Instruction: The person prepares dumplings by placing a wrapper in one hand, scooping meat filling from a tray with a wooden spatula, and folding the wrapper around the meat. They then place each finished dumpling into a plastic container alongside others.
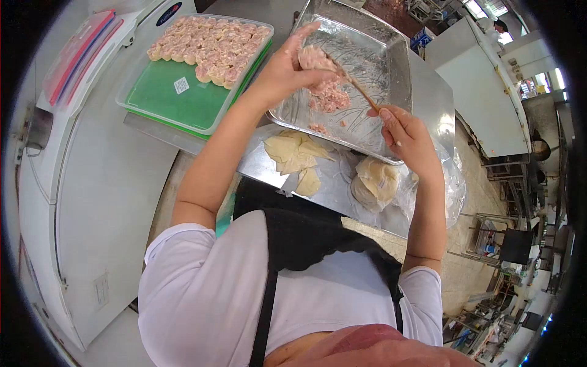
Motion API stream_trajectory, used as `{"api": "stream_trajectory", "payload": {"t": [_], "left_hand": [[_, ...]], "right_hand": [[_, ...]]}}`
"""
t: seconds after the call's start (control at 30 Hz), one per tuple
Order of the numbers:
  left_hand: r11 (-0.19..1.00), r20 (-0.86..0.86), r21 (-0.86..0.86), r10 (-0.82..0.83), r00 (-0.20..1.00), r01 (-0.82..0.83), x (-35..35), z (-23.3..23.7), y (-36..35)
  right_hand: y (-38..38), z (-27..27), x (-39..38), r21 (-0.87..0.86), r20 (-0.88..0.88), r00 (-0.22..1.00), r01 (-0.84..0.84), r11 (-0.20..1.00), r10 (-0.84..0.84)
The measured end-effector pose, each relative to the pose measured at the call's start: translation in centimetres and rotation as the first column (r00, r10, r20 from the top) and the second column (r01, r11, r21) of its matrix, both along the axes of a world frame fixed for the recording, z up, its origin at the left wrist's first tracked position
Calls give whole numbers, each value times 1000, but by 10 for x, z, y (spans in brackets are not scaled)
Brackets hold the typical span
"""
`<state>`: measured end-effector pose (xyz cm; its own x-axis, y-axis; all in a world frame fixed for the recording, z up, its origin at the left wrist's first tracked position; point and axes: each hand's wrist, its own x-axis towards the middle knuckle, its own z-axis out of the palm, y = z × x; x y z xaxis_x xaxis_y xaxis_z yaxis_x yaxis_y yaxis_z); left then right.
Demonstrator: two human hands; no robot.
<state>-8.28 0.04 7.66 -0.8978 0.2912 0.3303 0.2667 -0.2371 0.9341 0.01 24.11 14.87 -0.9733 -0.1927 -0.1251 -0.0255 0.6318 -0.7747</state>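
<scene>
My left hand (286,72) is curled around a wrapper filled with pink minced meat (315,59), over the left side of a metal tray (400,73). My right hand (405,131) grips a thin wooden stick (362,90), whose far end touches the meat in my left hand. More minced meat (330,98) lies in the tray below. Thin yellowish wrappers (293,151) are spread on the metal surface near my body. A rounded stack of wrappers (376,180) sits to their right, by a clear plastic bag (449,186).
At the left, a clear container (124,101) with a green base (165,101) holds rows of filled dumplings (211,46). A white appliance (104,202) stands beyond it. Metal racks (489,235) and a white cabinet (480,79) are at the right. A person (500,27) shows far off.
</scene>
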Motion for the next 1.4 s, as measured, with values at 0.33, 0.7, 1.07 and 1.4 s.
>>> {"api": "stream_trajectory", "payload": {"t": [0.33, 0.7, 1.07, 1.4], "left_hand": [[895, -202, -426, -238, 950, 133, -6, 4, -12], [917, 144, -381, -64, 988, 115, -26, -32, -9], [877, -326, -474, -255, 911, 76, -8, 15, -1], [779, -170, -625, -193, 966, 45, -12, 7, -9]], "right_hand": [[8, -36, -14, 203, -282, 938, -147, 968, 201], [42, -95, -45, 826, -305, 902, 91, 557, 305], [25, -20, 5, 106, -164, 983, -61, 993, 78], [12, -19, -6, 462, -603, 754, 65, 884, 260]]}}
